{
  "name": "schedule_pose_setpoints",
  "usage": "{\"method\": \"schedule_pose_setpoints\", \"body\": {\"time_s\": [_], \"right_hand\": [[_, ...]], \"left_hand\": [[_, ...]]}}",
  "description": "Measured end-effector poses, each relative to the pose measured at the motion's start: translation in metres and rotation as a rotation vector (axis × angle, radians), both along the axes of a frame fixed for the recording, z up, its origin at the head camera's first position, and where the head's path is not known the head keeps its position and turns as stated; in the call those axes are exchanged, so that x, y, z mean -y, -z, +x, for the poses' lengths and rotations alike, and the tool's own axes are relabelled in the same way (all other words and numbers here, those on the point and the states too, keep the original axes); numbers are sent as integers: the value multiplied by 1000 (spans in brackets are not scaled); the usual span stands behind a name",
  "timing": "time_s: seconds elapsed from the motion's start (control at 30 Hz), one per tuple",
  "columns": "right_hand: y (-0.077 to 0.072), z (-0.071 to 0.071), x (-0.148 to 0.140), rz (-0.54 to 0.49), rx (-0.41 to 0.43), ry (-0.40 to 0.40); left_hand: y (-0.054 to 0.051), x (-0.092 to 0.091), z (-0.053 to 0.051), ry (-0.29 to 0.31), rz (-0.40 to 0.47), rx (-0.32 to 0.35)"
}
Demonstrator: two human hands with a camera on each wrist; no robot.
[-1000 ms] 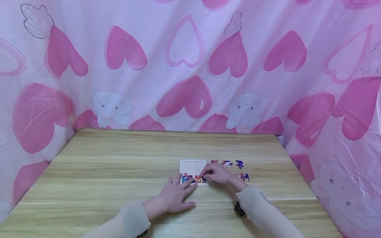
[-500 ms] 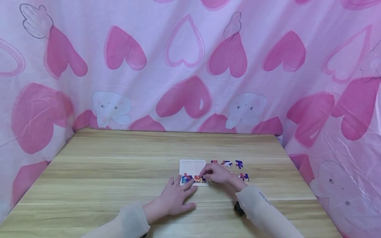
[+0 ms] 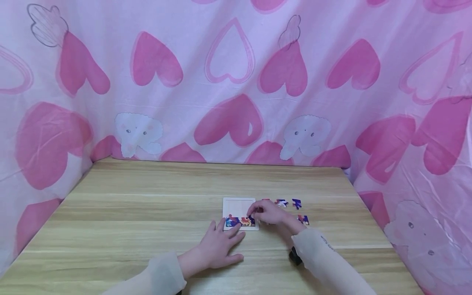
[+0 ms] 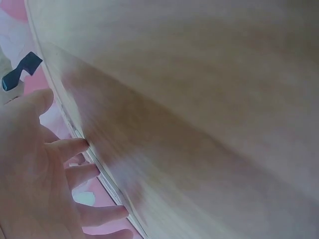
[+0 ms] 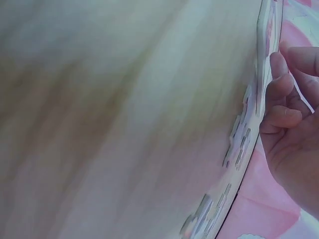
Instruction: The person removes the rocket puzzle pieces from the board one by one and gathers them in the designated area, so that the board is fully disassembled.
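Observation:
A small white puzzle tray (image 3: pixel 239 205) lies on the table, its bottom row filled with colourful jigsaw pieces (image 3: pixel 232 222). My left hand (image 3: pixel 217 246) is spread flat, its fingertips on the tray's near left edge and the laid pieces. Over the tray's right side, my right hand (image 3: pixel 271 213) bends its thumb and index finger together and pinches at a puzzle piece (image 3: pixel 252 221) at the row's right end; the fingertips partly hide the contact. In the right wrist view, the other fingers (image 5: pixel 281 117) are curled in.
Loose puzzle pieces lie right of the tray, among them a white-and-purple piece (image 3: pixel 282 203), a purple piece (image 3: pixel 296 203) and a nearer piece (image 3: pixel 303 219). My right hand partly covers others. A pink heart-patterned curtain (image 3: pixel 228 123) surrounds the wooden table (image 3: pixel 129 229).
My right fingertips have shifted very slightly up at the row's right end, showing more of the piece there. My left hand stays nearly still on the tray.

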State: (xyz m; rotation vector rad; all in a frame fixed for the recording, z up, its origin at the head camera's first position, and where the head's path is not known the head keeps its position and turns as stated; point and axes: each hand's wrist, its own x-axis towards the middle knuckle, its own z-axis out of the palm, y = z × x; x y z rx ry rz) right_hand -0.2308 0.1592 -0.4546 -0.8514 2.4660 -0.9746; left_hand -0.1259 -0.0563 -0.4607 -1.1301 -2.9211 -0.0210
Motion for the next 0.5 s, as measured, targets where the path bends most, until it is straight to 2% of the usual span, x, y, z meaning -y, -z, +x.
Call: {"method": "schedule_pose_setpoints", "body": {"time_s": [0.27, 0.37, 0.5], "right_hand": [[-2, -6, 22, 30, 24, 50], [-4, -10, 32, 45, 62, 62], [-6, -14, 42, 69, 104, 42]], "left_hand": [[1, -1, 0, 1, -20, -27], [2, -1, 0, -1, -18, -26], [3, -1, 0, 0, -8, -30]]}}
